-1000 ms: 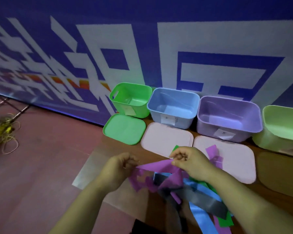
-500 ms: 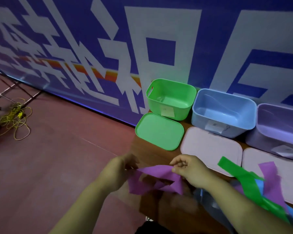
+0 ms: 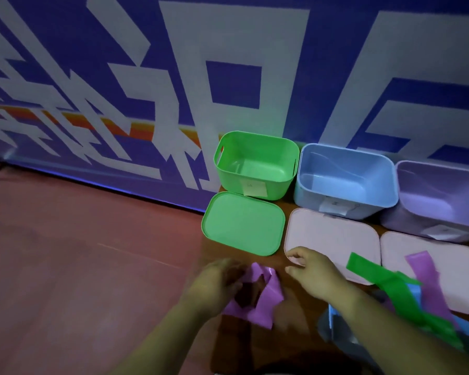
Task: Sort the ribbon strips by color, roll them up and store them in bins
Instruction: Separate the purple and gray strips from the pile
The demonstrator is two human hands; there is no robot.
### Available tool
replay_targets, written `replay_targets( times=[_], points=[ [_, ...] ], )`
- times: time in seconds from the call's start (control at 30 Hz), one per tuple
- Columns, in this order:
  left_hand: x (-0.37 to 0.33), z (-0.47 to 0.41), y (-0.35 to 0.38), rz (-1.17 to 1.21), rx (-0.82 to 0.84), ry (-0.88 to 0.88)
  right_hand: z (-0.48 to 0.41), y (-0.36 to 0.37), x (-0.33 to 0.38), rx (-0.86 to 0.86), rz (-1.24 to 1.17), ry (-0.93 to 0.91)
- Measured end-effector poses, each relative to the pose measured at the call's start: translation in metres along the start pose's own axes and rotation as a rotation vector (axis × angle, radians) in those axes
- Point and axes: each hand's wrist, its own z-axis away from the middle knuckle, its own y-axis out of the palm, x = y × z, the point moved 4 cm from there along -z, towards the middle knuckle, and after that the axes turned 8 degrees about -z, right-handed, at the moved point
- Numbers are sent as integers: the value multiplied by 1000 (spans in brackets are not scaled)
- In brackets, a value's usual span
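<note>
A crumpled purple ribbon strip (image 3: 266, 295) lies near the table's left front corner. My left hand (image 3: 214, 285) is closed on its left end. My right hand (image 3: 310, 272) hovers just right of the strip with fingers apart and nothing in them. To the right is a tangled pile with a green strip (image 3: 385, 280), another purple strip (image 3: 424, 272), a blue strip (image 3: 414, 292) and a grey strip (image 3: 336, 330). Along the wall stand a green bin (image 3: 255, 163), a blue bin (image 3: 344, 180) and a purple bin (image 3: 444, 196), all without ribbon inside.
A green lid (image 3: 241, 223) and two pale pink lids (image 3: 331, 236) (image 3: 450, 255) lie flat in front of the bins. The brown table (image 3: 290, 318) ends just left of my left hand, with red floor (image 3: 92, 266) below. A blue-and-white banner (image 3: 228, 77) backs the bins.
My right hand has let go of the purple strip, which now hangs crumpled from my left hand down to the table. The view has shifted slightly left and closer.
</note>
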Motion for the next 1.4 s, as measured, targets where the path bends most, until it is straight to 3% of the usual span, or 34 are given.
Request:
replay_targets(
  times=[0.5,0.7,1.17,1.4],
  points=[
    [-99,-38,66,-224,52,276,65,-85,-104,-190,196,-30],
    [-166,-50,107,-228,73,351,103,-136,-165,-327,160,4],
    [-304,-121,192,-201,161,420,118,-232,-259,-334,111,157],
    [-329,-180,206,-187,154,382,74,-253,-269,-330,-142,145]
  ],
)
